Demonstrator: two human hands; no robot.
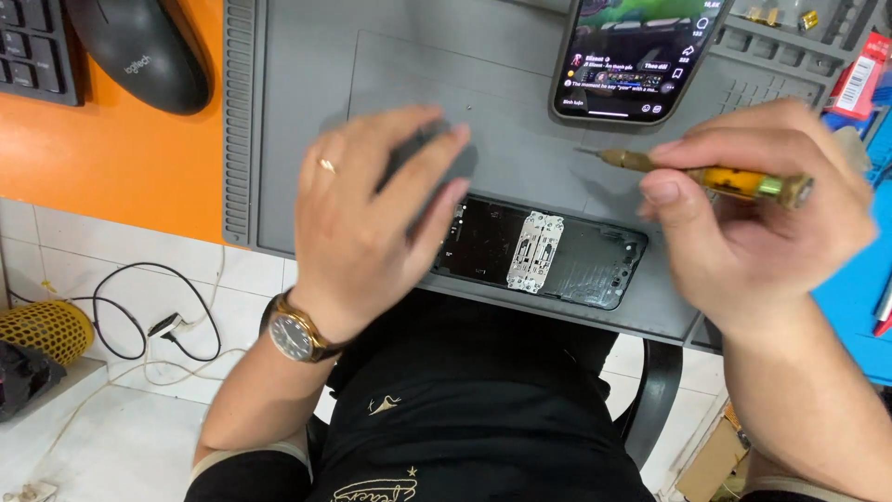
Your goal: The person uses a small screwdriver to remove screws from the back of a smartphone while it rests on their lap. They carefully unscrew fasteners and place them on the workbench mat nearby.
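The opened black phone body (544, 253), back cover off and a silver metal plate showing at its middle, lies at the near edge of the grey silicone work mat (288, 121). My left hand (367, 218) covers its left end, fingers loosely spread and gripping nothing I can see. My right hand (743, 218) pinches a small yellow-handled precision screwdriver (706, 175), tip pointing left above the mat. The plate looks not yet lifted out. A lit smartphone (632, 56) rests at the mat's far edge. The surface is orange, with a black mouse (139, 51) at its far left; white tiled floor below.
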